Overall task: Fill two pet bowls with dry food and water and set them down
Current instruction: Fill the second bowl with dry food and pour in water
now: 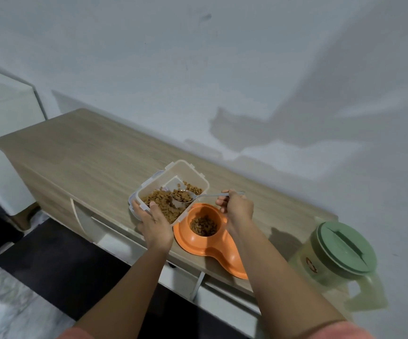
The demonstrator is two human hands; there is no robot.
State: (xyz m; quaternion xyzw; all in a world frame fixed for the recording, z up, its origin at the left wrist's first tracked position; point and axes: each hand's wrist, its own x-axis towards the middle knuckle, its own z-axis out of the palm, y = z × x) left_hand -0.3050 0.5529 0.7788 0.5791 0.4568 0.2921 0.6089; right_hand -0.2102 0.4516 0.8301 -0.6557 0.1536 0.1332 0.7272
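On the wooden counter (75, 152), orange plastic double pet bowl (212, 245), long axis running from near the clear kibble container (173, 189) toward the green-lidded pitcher (340, 253). Left hand (152, 221) gripping the tilted container's edge. Right hand (234, 204) pinching metal spoon (193, 196), loaded bowl pointing left.

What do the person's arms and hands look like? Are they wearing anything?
Both forearms are bare, and so are the left hand and the right hand: no gloves, rings, watch or bracelets show. Pinkish-coral short sleeves peek in at the bottom edge.
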